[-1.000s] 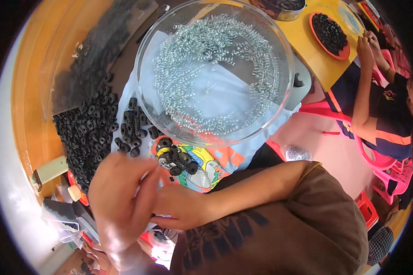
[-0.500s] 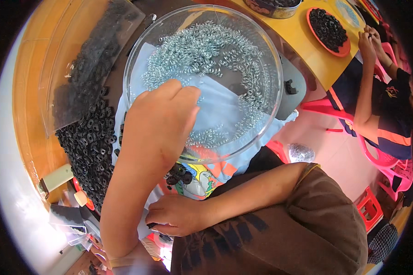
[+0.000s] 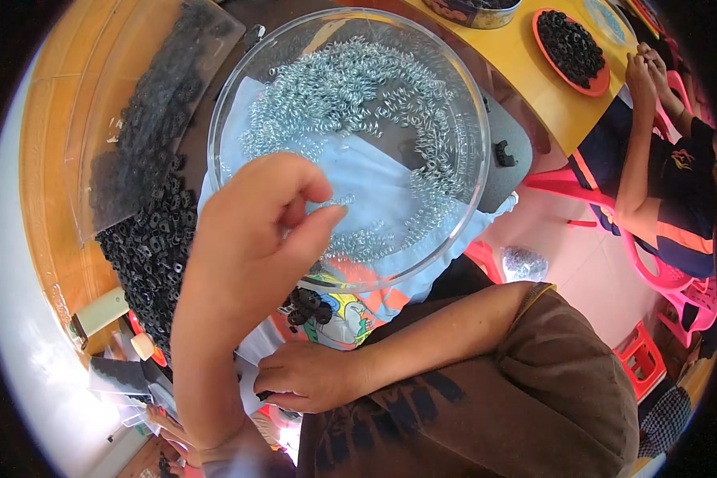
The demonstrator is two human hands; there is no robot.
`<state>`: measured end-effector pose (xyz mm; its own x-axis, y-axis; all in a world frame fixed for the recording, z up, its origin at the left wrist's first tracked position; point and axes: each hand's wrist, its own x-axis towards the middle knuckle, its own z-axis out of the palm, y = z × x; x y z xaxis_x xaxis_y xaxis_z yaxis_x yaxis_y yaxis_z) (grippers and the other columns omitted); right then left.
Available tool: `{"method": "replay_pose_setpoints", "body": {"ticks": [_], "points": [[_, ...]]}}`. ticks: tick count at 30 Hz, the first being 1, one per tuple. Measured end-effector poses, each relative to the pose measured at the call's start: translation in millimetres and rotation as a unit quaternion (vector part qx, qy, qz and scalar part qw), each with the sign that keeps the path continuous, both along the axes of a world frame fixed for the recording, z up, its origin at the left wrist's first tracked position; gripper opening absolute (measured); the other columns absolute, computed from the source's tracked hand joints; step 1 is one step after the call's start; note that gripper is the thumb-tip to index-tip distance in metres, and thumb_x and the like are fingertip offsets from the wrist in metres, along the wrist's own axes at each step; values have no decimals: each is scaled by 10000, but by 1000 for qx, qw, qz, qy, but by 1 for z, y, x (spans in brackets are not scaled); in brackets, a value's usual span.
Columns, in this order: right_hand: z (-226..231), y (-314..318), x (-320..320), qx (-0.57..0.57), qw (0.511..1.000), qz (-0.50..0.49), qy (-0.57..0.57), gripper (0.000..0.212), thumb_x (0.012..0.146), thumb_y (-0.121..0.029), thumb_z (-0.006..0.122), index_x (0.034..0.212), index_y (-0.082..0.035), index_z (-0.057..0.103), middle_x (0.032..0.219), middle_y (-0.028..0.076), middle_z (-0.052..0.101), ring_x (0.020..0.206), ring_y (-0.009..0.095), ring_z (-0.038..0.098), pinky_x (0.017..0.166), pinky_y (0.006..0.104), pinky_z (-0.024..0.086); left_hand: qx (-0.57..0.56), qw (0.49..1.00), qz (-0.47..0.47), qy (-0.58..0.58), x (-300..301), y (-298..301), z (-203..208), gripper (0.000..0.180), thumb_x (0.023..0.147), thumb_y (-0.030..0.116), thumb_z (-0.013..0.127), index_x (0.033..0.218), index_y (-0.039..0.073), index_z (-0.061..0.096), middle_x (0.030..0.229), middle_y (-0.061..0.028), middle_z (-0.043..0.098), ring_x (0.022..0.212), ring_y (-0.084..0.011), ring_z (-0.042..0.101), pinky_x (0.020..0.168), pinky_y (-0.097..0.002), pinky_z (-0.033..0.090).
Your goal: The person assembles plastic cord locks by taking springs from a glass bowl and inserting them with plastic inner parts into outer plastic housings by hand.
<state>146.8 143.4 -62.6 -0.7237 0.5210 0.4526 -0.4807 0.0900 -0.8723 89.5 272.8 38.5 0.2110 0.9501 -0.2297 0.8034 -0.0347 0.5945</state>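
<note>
A round clear plastic basin (image 3: 483,151) holds a heap of small silvery coil springs (image 3: 338,84), spread thinner along its right and near sides. Over its near left part is my left hand (image 3: 255,215), thumb and forefinger closed at the tips on what looks like one coil spring (image 3: 344,199). Lower down, my right hand (image 3: 315,376) rests by my lap, its fingers closed around a small black plastic part (image 3: 264,394), mostly hidden. Between my hands lie several black parts (image 3: 307,307) on a colourful printed surface.
Left of the basin, a big pile of black plastic parts (image 3: 151,263) spills from a tilted clear bin (image 3: 84,175). At the upper right a yellow table (image 3: 510,60) bears a red plate (image 3: 593,89) of black parts. Another person's hands (image 3: 649,68) work beside it. Pink chairs (image 3: 669,279) stand right.
My left hand has lifted and turned from the springs toward me, its thumb and forefinger now showing. The basin has shifted slightly left. My right hand stays in place.
</note>
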Motion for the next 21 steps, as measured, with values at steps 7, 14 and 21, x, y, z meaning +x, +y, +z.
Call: {"method": "replay_pose_setpoints", "body": {"ticks": [7,14,21], "points": [[0,-2,-2,16,1000,4,-16,175,828,-178,587,955,-58,571,884,96,545,812,292,544,692,401,428,112,992,-17,52,-9,-9,11,125,748,11,660,832,31,570,675,-56,484,554,-149,465,504,-269,375],[0,-2,0,19,1000,-6,-9,176,837,-191,578,954,-60,571,870,92,538,808,292,544,687,406,423,3,978,153,-141,-15,-36,21,117,786,-1,673,858,1,581,713,38,507,629,-14,445,543,-169,354],[1,-2,-2,28,999,-17,-21,170,833,-185,590,949,-61,575,842,92,538,778,285,548,670,401,423,-63,904,253,-339,-33,-60,16,127,803,-2,666,898,-1,582,764,23,561,657,-4,483,566,-148,389]]}}
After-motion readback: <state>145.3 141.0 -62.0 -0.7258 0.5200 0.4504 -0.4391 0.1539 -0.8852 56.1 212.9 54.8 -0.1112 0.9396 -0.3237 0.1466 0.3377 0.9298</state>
